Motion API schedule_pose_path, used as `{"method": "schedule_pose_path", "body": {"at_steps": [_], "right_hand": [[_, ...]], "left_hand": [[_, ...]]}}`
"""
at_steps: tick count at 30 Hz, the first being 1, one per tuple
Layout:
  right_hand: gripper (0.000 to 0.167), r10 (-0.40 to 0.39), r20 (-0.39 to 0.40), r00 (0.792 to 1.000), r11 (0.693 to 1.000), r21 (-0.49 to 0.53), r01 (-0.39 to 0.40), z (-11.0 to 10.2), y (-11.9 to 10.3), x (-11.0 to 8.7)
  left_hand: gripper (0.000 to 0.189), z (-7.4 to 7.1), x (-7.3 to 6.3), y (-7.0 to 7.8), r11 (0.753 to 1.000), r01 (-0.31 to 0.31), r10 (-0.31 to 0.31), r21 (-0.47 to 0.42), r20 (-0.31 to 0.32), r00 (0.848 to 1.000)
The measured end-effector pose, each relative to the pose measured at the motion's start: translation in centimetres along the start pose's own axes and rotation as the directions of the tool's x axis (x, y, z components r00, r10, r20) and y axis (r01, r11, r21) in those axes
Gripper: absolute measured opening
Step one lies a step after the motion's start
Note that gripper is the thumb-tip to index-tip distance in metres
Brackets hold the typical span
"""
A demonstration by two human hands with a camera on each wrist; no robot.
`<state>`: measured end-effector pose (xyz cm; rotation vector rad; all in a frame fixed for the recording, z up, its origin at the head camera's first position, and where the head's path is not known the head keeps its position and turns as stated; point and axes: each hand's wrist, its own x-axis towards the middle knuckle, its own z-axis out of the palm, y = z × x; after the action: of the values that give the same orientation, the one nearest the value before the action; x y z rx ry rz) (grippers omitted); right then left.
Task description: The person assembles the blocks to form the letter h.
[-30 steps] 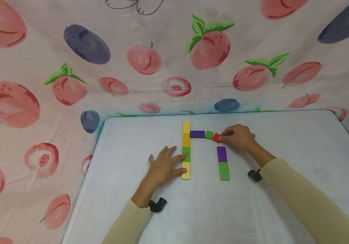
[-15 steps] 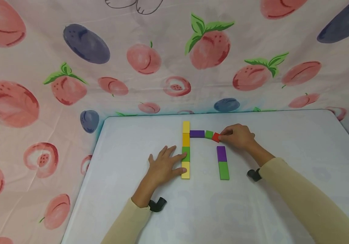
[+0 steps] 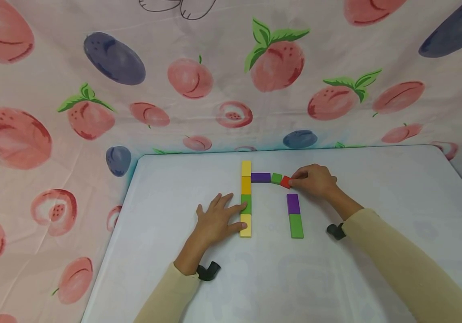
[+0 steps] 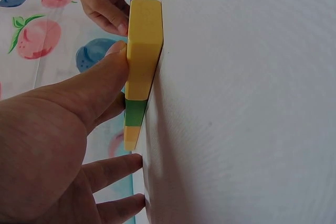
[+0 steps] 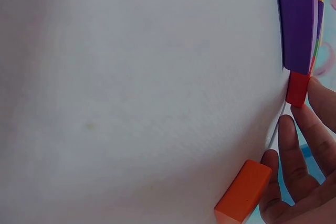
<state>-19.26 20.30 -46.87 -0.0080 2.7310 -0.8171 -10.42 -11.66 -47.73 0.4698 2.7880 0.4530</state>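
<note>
My left hand (image 3: 213, 224) lies with spread fingers at the left column of wooden blocks. Its thumb rests on the bottom yellow block (image 4: 144, 51), and its index finger touches the green block (image 3: 246, 198) above. Higher in that column are an orange-yellow block (image 3: 246, 185) and a yellow one (image 3: 246, 168). From there a purple block (image 3: 260, 177) and a small green block (image 3: 276, 178) run rightward. At their end my right hand (image 3: 315, 180) pinches a small red block (image 3: 285, 181), tilted and touching the green one. An orange block (image 5: 244, 190) sits by its lower fingers, hidden in the head view.
A purple block (image 3: 293, 204) and a green block (image 3: 296, 226) form a short column below the red block, apart from it in the head view. The white table (image 3: 360, 278) ends at a fruit-patterned cloth (image 3: 231, 80) behind. Black wrist-worn pieces (image 3: 209, 271) show at both cuffs.
</note>
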Motion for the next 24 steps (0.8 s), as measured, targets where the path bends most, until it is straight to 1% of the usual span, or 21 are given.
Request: {"method": "schedule_pose_path", "body": {"at_steps": [13, 18, 24], "right_hand": [[0.029, -0.004, 0.018, 1.000, 1.000, 0.007, 0.004, -0.15, 0.19, 0.09], [0.032, 0.005, 0.034, 0.999, 1.000, 0.020, -0.006, -0.45, 0.22, 0.01], [0.035, 0.006, 0.025, 1.000, 1.000, 0.010, -0.006, -0.69, 0.69, -0.06]], "left_hand": [[0.060, -0.29, -0.14, 0.15, 1.000, -0.005, 0.005, -0.016, -0.001, 1.000], [0.060, -0.22, -0.12, 0.14, 1.000, -0.004, 0.004, -0.015, 0.000, 1.000], [0.060, -0.15, -0.10, 0.06, 1.000, -0.004, 0.004, -0.017, 0.000, 1.000]]}}
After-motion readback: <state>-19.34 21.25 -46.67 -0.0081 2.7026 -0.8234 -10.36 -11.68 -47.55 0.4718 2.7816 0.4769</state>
